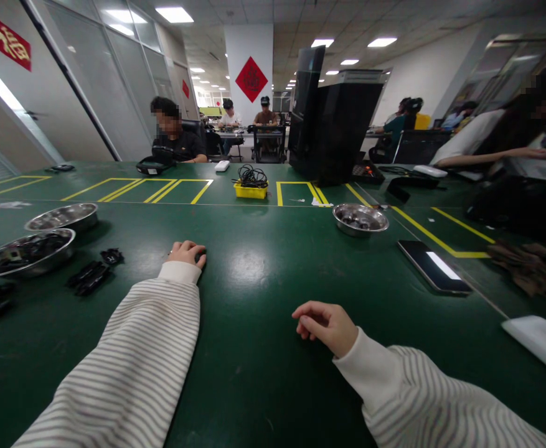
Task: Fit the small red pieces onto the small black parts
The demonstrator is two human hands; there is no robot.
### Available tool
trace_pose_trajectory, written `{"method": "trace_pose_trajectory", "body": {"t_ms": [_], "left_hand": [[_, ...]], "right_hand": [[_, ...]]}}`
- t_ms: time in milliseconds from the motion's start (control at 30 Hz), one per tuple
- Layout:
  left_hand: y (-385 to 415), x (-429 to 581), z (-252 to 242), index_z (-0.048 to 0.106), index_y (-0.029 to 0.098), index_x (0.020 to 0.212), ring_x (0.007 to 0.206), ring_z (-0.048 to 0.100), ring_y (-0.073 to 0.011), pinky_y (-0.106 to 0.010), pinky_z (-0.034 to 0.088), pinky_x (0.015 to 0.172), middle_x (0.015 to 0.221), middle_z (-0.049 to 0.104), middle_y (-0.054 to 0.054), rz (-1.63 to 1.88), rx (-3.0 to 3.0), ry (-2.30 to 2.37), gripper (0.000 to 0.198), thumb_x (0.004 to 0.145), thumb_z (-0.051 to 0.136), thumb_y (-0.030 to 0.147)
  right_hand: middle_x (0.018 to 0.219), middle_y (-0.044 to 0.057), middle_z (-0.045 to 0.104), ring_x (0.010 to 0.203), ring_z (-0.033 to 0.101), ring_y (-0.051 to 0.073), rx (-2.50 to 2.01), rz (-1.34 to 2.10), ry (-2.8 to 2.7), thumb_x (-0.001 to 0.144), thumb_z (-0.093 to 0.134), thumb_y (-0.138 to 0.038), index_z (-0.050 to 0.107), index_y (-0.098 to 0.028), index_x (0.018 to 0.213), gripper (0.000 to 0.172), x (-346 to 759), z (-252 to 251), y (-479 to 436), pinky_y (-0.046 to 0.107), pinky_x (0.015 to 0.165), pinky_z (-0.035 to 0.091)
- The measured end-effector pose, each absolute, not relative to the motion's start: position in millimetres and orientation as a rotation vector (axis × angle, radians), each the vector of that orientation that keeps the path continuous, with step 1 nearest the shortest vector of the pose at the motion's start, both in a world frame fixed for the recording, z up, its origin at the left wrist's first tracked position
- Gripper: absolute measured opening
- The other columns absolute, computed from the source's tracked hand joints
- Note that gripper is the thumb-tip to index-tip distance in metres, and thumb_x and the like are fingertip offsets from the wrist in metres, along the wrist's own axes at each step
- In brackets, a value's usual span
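On the green table (249, 311), my left hand (186, 253) rests with its fingers closed around a small black part (200, 253), mostly covered by the fingers. My right hand (329, 325) is over the table to the right, loosely closed, thumb and forefinger near each other, with nothing visible in it. Several black parts (89, 277) lie left of my left hand. Beyond them a metal bowl (62, 254) holds black pieces, and another metal bowl (79, 214) stands just behind it. A third metal bowl (360, 230) with small dark parts is at the back right.
A phone (434, 267) lies at the right, with a white object (541, 342) nearer the edge and brown cloth (531, 267) behind. A yellow box (251, 191) of black cables and a black computer case (347, 130) stand at the back. People sit around.
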State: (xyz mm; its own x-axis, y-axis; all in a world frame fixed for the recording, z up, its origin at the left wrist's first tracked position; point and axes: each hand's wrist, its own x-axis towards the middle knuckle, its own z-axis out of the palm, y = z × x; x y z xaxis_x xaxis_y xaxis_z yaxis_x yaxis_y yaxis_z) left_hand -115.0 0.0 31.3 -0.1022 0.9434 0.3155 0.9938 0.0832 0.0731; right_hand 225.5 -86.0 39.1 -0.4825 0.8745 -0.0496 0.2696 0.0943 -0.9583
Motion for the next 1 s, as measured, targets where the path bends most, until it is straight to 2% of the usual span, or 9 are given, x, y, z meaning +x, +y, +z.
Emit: {"method": "trace_pose_trajectory", "body": {"t_ms": [133, 267, 500, 733, 833, 1000], "left_hand": [[1, -104, 25, 0.065, 0.018, 0.086, 0.084, 0.051, -0.0192, -0.029, 0.040, 0.079, 0.088, 0.058, -0.007, -0.505, -2.123, -2.109, 0.025, 0.076, 0.042, 0.024], [-4, -82, 19, 0.064, 0.019, 0.082, 0.076, 0.055, -0.0140, -0.023, 0.043, 0.070, 0.084, 0.059, -0.004, -0.606, -2.286, -1.992, 0.023, 0.078, 0.043, 0.027], [-49, 12, 12, 0.060, 0.016, 0.083, 0.073, 0.054, -0.0142, -0.025, 0.046, 0.066, 0.077, 0.058, -0.005, -1.066, -2.783, -1.241, 0.019, 0.073, 0.043, 0.014], [-96, 64, 13, 0.058, 0.015, 0.086, 0.074, 0.051, -0.0147, -0.025, 0.045, 0.066, 0.082, 0.058, -0.006, -1.057, -3.078, -1.061, 0.024, 0.068, 0.045, 0.009], [-95, 63, 16, 0.058, 0.016, 0.088, 0.077, 0.052, -0.0159, -0.027, 0.046, 0.069, 0.086, 0.059, -0.006, -1.017, -3.095, -1.121, 0.024, 0.065, 0.051, 0.013], [-66, 27, 30, 0.055, 0.012, 0.099, 0.085, 0.052, -0.0197, -0.032, 0.045, 0.075, 0.094, 0.058, -0.010, -0.904, -2.919, -1.217, 0.041, 0.064, 0.059, 0.031]], "right_hand": [[0.064, 0.002, 0.061, 0.057, 0.058, 0.012, -1.111, 1.394, -1.846, 0.077, 0.050, -0.024, 0.061, -0.014, 0.082, 0.016, 226, 40, -87, 0.023, 0.050, 0.047], [0.062, 0.002, 0.061, 0.055, 0.058, 0.012, -1.120, 1.397, -1.832, 0.075, 0.051, -0.024, 0.062, -0.014, 0.079, 0.015, 225, 41, -87, 0.023, 0.049, 0.046], [0.060, 0.001, 0.060, 0.051, 0.057, 0.011, -1.148, 1.389, -1.717, 0.073, 0.052, -0.025, 0.061, -0.014, 0.078, 0.015, 227, 39, -83, 0.020, 0.044, 0.044], [0.054, -0.001, 0.057, 0.046, 0.054, 0.010, -1.121, 1.295, -1.662, 0.071, 0.051, -0.025, 0.060, -0.015, 0.076, 0.014, 228, 36, -80, 0.019, 0.041, 0.042], [0.054, -0.001, 0.057, 0.044, 0.053, 0.009, -1.113, 1.255, -1.650, 0.070, 0.051, -0.026, 0.060, -0.014, 0.074, 0.015, 226, 36, -80, 0.018, 0.039, 0.041], [0.057, 0.001, 0.059, 0.046, 0.056, 0.010, -1.134, 1.173, -1.749, 0.072, 0.049, -0.025, 0.061, -0.013, 0.076, 0.017, 227, 38, -83, 0.019, 0.042, 0.044]]}}
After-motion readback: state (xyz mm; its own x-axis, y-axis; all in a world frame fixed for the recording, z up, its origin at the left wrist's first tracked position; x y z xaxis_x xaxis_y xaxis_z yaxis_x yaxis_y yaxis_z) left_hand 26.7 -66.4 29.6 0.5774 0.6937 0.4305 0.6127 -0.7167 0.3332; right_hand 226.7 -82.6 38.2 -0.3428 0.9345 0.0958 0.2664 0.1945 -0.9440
